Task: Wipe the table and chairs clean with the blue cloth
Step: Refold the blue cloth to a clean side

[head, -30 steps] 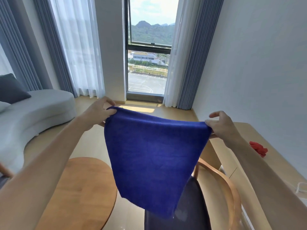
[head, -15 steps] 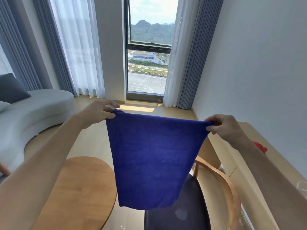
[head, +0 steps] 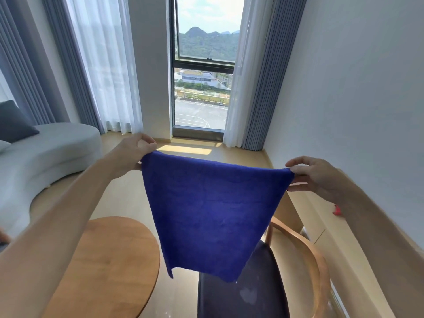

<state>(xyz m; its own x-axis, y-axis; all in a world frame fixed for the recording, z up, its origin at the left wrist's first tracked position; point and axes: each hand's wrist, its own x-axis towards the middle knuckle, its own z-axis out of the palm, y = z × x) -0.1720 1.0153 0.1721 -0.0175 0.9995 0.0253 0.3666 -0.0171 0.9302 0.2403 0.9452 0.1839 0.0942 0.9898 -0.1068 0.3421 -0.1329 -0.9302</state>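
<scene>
Cloth [head: 213, 214]: blue, square-ish, napped like microfibre. Held spread in the air by its two top corners, hanging free above the gap between table and chair; touches neither. Top edge sags slightly between the corners, lower edge hangs uneven, so it reads as soft, limp and light. Judged easy to bunch or fold into a pad; no stiffness to push with until folded. Not slippery or fragile by the look of it. Best hold for wiping is likely a folded wad under a flat palm, not the corners.

Left hand [head: 134, 154]: pinches the upper left corner between thumb and fingers.

Right hand [head: 314, 174]: pinches the upper right corner, fingers curled over the edge.

Table [head: 110, 267]: round, wooden, low at lower left, under the left forearm. Not yet wiped, by judgement.

Chair [head: 307, 255]: curved wooden back rail, dark seat with a pale smudge, below the cloth's lower right.

Shelf [head: 358, 253]: long pale wood along the right wall; a red item [head: 336, 210] lies on it, mostly hidden by the right wrist.

Sofa [head: 46, 152]: grey, far left, with a dark cushion.

Window [head: 202, 72]: tall, straight ahead, curtains at both sides.
</scene>
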